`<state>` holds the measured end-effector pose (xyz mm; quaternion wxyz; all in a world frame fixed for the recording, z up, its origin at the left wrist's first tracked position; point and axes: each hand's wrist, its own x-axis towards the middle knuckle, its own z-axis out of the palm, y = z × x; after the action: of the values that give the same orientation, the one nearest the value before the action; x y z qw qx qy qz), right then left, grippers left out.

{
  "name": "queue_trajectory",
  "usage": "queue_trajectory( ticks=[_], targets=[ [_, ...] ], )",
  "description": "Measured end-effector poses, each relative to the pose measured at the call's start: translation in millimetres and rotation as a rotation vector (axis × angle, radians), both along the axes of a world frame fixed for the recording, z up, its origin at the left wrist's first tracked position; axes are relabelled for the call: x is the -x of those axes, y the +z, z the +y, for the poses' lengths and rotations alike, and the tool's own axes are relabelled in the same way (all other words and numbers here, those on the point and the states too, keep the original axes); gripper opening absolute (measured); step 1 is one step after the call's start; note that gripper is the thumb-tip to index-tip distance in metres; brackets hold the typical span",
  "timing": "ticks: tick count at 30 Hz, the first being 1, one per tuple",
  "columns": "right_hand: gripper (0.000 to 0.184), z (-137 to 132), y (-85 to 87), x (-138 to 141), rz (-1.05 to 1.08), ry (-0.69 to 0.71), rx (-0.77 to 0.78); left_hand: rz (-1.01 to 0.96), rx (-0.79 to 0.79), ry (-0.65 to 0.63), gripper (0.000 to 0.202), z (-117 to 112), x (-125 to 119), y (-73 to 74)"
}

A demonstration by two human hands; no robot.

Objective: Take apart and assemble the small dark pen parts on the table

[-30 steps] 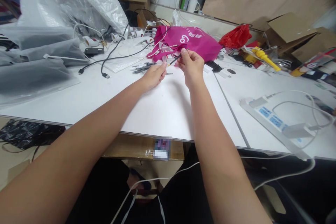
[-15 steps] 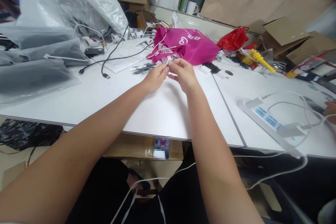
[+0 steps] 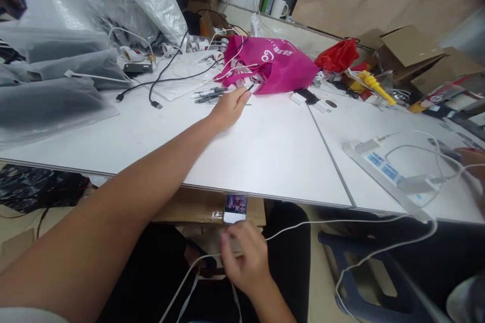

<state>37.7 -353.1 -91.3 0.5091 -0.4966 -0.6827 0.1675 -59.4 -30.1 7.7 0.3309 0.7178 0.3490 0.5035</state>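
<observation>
My left hand (image 3: 229,107) reaches far across the white table (image 3: 265,146), just in front of a pink bag (image 3: 282,64). Its fingertips pinch a thin black rod (image 3: 251,86) that points up toward the bag. A few dark pens (image 3: 207,95) lie just left of that hand. My right hand (image 3: 245,261) is down below the table's front edge, over my lap, close to a white cable (image 3: 303,225). It is smeared by motion, so its fingers do not show clearly.
A white power strip (image 3: 381,170) with plugged cables lies at the right, and another person's hand (image 3: 470,155) is at the right edge. Grey plastic bags (image 3: 53,86) and black cables (image 3: 159,81) fill the left. A red bag (image 3: 338,53), cardboard boxes (image 3: 413,45) and a mug (image 3: 278,8) stand behind.
My right hand has let go of the rod and dropped from the pink bag to below the table edge. My left hand stays by the bag and keeps the rod.
</observation>
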Motion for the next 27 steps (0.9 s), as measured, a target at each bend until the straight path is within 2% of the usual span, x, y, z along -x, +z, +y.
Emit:
queue_trajectory(
  ticks=[1, 3, 6, 9, 11, 13, 15, 17, 18, 20, 22, 23, 24, 25, 27],
  targets=[
    [0.028, -3, -12.7, -8, 0.013, -0.144, 0.095, -0.002, -0.006, -0.003, 0.041, -1, 0, 0.1],
    [0.021, 1, -30.1, -25, 0.013, -0.243, 0.178, -0.014, 0.003, 0.008, 0.041, -2, 0, 0.5],
    [0.023, 16, -45.2, -43, -0.054, -0.216, 0.223, -0.026, 0.016, 0.038, 0.042, -3, 2, -0.1],
    [0.034, 34, -59.1, -44, -0.121, -0.16, 0.196, 0.011, -0.039, 0.056, 0.041, -1, 4, -3.0],
    [0.031, 47, -67.2, -40, -0.187, -0.137, 0.229, 0.035, -0.069, 0.066, 0.041, 1, 5, -4.9],
    [0.026, 58, -69.6, -38, -0.258, -0.181, 0.269, 0.043, -0.08, 0.075, 0.042, 2, 6, -5.9],
    [0.025, 60, -62.0, -38, -0.269, -0.251, 0.242, 0.05, -0.08, 0.082, 0.042, 2, 5, -5.6],
    [0.016, 50, -41.8, -39, -0.209, -0.228, 0.166, 0.043, -0.072, 0.082, 0.043, 2, 3, -4.6],
    [0.008, 42, -27.0, -39, -0.163, -0.137, 0.139, 0.022, -0.057, 0.076, 0.043, 2, 2, -3.9],
    [0.019, 23, 10.2, -40, -0.132, 0.046, 0.098, -0.068, 0.039, 0.036, 0.044, 2, -2, -1.7],
    [0.031, 15, 53.0, -42, -0.157, 0.134, -0.015, -0.19, 0.26, -0.052, 0.043, 1, -5, 1.9],
    [0.03, 19, 74.7, -45, -0.151, 0.129, -0.051, -0.243, 0.39, -0.111, 0.043, 0, -6, 4.3],
    [0.022, 30, 95.3, -50, -0.117, 0.043, -0.079, -0.286, 0.51, -0.173, 0.043, -2, -5, 7.0],
    [0.013, 48, 114.1, -55, -0.068, -0.068, -0.076, -0.319, 0.602, -0.231, 0.043, -4, -5, 9.9],
    [0.015, 104, 144.3, -67, -0.011, -0.226, -0.011, -0.373, 0.687, -0.325, 0.043, -8, -2, 15.7]
  ],
)
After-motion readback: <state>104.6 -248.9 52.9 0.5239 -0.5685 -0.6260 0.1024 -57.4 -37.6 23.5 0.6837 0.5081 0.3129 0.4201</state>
